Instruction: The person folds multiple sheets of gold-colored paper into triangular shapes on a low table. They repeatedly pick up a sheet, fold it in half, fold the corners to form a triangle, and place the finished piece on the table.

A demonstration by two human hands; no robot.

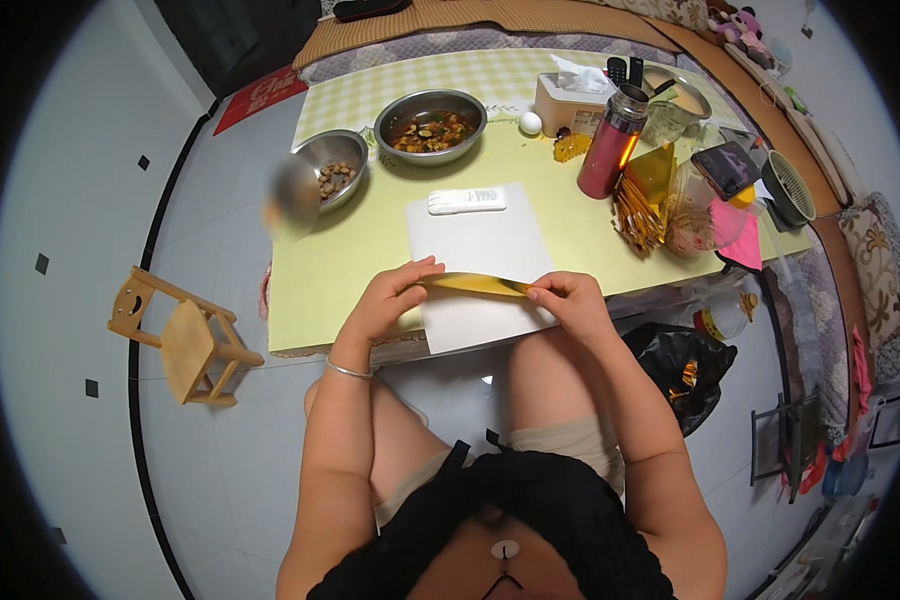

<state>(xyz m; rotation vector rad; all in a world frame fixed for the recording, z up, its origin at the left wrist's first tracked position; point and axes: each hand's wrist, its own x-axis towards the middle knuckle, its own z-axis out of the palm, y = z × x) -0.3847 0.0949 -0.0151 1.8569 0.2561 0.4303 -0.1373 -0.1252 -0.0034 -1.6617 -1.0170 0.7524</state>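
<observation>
Gold paper strip (475,285): your left hand (390,300) and right hand (570,300) pinch its ends above a white sheet (480,250); white remote (467,200), steel bowls (432,125) and red flask (610,145) crowd the bench (340,250) beyond.

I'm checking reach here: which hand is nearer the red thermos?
Right. The right hand lies below the red thermos; the left hand is farther off, on the gold strip's other end.

gold paper strip (475,284), white sheet (480,250), yellow-green table (340,250).

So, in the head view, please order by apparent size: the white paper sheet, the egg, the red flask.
1. white paper sheet
2. red flask
3. egg
The gaps look clear despite differing distance.
</observation>
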